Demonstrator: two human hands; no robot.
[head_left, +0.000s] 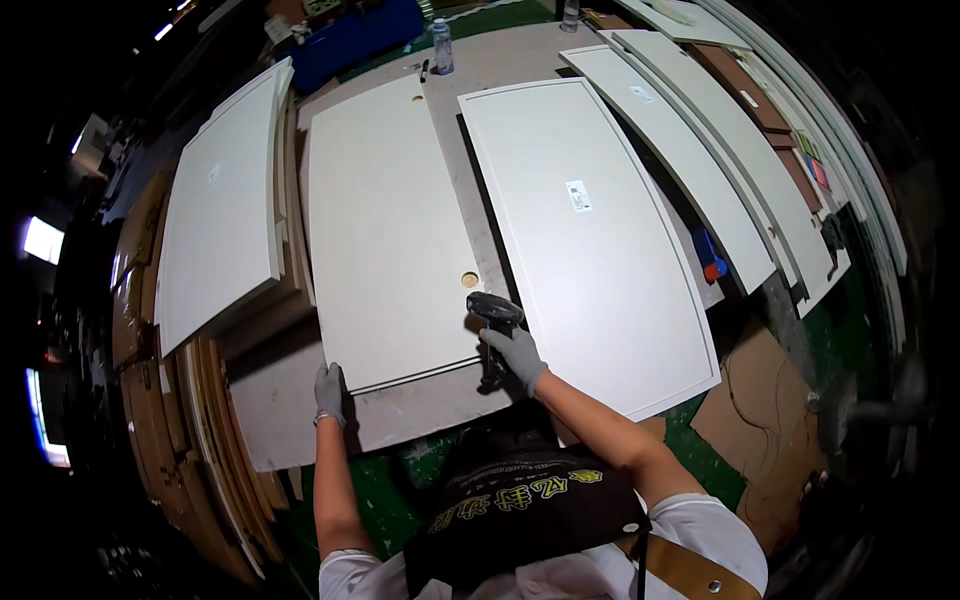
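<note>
Plain white panel [390, 230] on the worktop [285, 420], left of the middle, its long axis running from the near edge toward the far edge. It lies straight ahead of the gloved hands. Two round holes sit along its right side: the far hole [418, 98] and the near hole [470, 280]. The left hand [329, 393] is at the panel's near left corner; whether its fingers grip or merely rest cannot be told. The right hand [518, 355], closed around a black power drill [494, 310], is beside the near right corner and is the nearer to both holes; the drill's head is just short of the near hole. To the right, a rimmed white panel [620, 280] overhangs the worktop's near edge; to the left is a panel stack [225, 200]. A clear bottle [442, 48] stands toward the far edge.
</note>
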